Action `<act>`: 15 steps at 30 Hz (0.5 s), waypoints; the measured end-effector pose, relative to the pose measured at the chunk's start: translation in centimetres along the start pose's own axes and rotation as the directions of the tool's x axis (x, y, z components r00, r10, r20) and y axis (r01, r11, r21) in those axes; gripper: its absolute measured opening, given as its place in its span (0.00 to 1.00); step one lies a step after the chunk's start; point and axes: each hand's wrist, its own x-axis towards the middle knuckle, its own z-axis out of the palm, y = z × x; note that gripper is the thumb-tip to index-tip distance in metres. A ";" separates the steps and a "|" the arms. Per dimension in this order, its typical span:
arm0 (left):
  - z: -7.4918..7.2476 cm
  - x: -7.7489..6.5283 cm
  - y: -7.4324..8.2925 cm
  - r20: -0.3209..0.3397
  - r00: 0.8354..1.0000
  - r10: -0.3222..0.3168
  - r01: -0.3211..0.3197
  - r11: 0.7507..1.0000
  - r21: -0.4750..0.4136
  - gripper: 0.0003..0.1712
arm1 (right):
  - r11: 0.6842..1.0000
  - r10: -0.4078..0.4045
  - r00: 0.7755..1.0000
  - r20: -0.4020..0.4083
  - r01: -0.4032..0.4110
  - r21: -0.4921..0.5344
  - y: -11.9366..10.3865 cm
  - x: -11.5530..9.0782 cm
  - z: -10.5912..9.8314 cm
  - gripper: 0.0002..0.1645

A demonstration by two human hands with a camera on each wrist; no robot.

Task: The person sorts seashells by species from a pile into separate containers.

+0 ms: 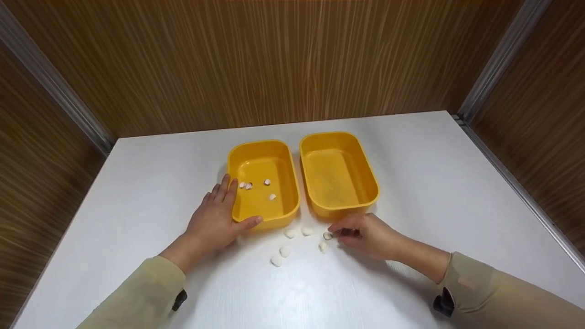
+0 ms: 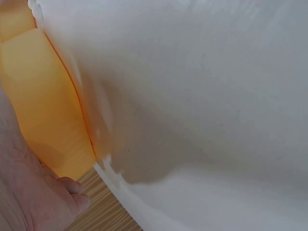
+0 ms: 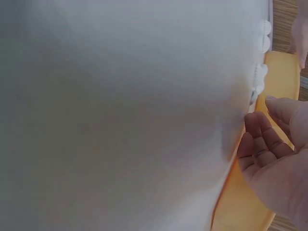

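My left hand [image 1: 212,224] rests on the left yellow box [image 1: 295,201], its fingers along the left rim and its thumb over the front corner. Several small whitish pieces, one of them a pale lump [image 1: 272,197], lie inside that box. Just in front of the right yellow box [image 1: 338,212], my right hand [image 1: 370,235] reaches low over the table with fingers bent. Its fingertips are at a small dark-edged white piece [image 1: 327,236]. In the right wrist view, a gap shows between thumb and fingers [image 3: 255,139], with nothing visible in it.
More white lumps lie loose before the boxes, including a rounded piece [image 1: 276,260] and another lump [image 1: 323,246]. Both boxes stand side by side on the white table [image 1: 457,183]. Wood-grain panels [image 1: 274,64] enclose the back and sides.
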 end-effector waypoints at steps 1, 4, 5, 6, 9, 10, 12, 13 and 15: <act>0.0 0.0 0.0 0.001 1.000 -0.001 0.001 1.000 0.000 0.74 | 1.000 0.002 1.000 0.004 -0.002 -0.010 0.1 0.0 0.1 0.15; 0.0 -0.1 0.0 -0.003 1.000 0.001 -0.001 1.000 0.008 0.74 | 0.999 -0.003 1.000 0.014 0.004 -0.045 0.2 -0.2 0.4 0.17; 0.0 -0.1 0.0 -0.007 1.000 0.004 -0.004 1.000 0.010 0.74 | 0.998 -0.005 1.000 0.017 0.006 -0.056 0.3 -0.2 0.5 0.17; 0.1 -0.1 -0.1 -0.012 1.000 0.009 -0.008 1.000 0.011 0.74 | 0.998 -0.002 1.000 0.020 0.003 -0.065 0.3 -0.3 0.6 0.18; 0.1 0.0 -0.1 -0.029 0.999 0.023 -0.022 1.000 0.017 0.73 | 0.997 0.013 1.000 0.028 -0.010 -0.082 0.3 -0.4 0.9 0.20; 0.2 0.0 -0.2 -0.035 0.999 0.028 -0.027 0.999 0.018 0.73 | 0.996 0.017 0.999 0.031 -0.014 -0.085 0.3 -0.4 0.9 0.21; 0.2 0.1 -0.2 -0.039 0.999 0.030 -0.030 0.999 0.019 0.73 | 0.996 0.022 0.999 0.038 -0.019 -0.092 0.4 -0.4 0.9 0.22; 0.2 0.1 -0.2 -0.040 0.999 0.030 -0.030 0.999 0.020 0.73 | 0.995 0.021 0.999 0.040 -0.017 -0.094 0.4 -0.4 0.9 0.22; 0.2 0.1 -0.2 -0.040 0.999 0.031 -0.031 0.999 0.020 0.73 | 0.996 0.020 0.999 0.046 -0.015 -0.093 0.5 -0.4 0.9 0.23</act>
